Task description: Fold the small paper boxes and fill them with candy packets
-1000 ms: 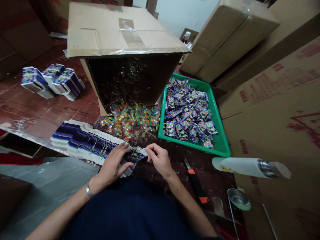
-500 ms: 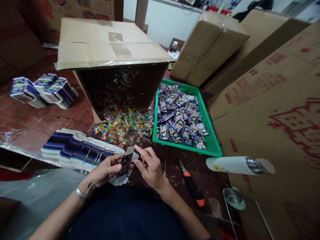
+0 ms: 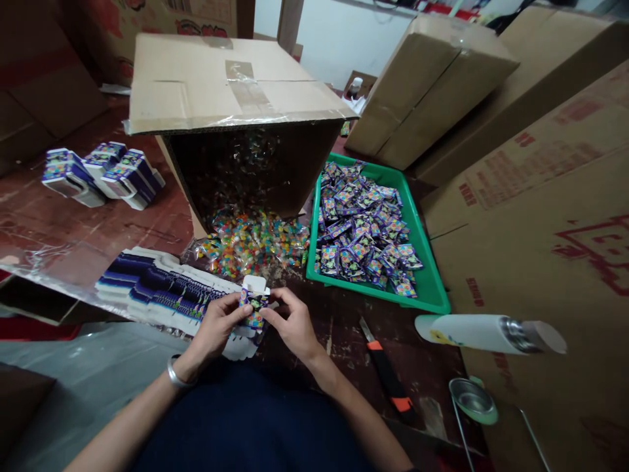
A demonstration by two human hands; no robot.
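Both hands work one small carton (image 3: 254, 303), held upright just above the near edge of the table (image 3: 59, 223), top flap open and white. Left hand (image 3: 216, 328) pinches the carton's left side, thumb and fingers closed on it; silver bangle (image 3: 174, 377) on that wrist. Right hand (image 3: 293, 326) grips the right side, fingertips closed on the carton's edge. Both holds are partial pinches, not full fists. Just left of the hands: a fanned stack of flat carton blanks (image 3: 157, 288), purple and white, lying on the table and touching a sheet of clear film (image 3: 39, 252). Directly beyond the carton: a heap of clear packets of coloured candy (image 3: 255, 242), spilling from a big cardboard box (image 3: 236, 85) tipped on its side, open mouth towards the person. Right of the heap, just beside it: a green tray (image 3: 432, 288) filled with small purple sachets (image 3: 363, 229). Far left on the table: a cluster of assembled cartons (image 3: 101, 174), well apart from the hands. Right of the right forearm: a box cutter (image 3: 386, 373) with orange accents, flat on the table. Further right: a white bottle (image 3: 484, 331) lying on its side, its metal cap (image 3: 472, 396) near it. Large closed shipping boxes (image 3: 540, 170) along the right side.
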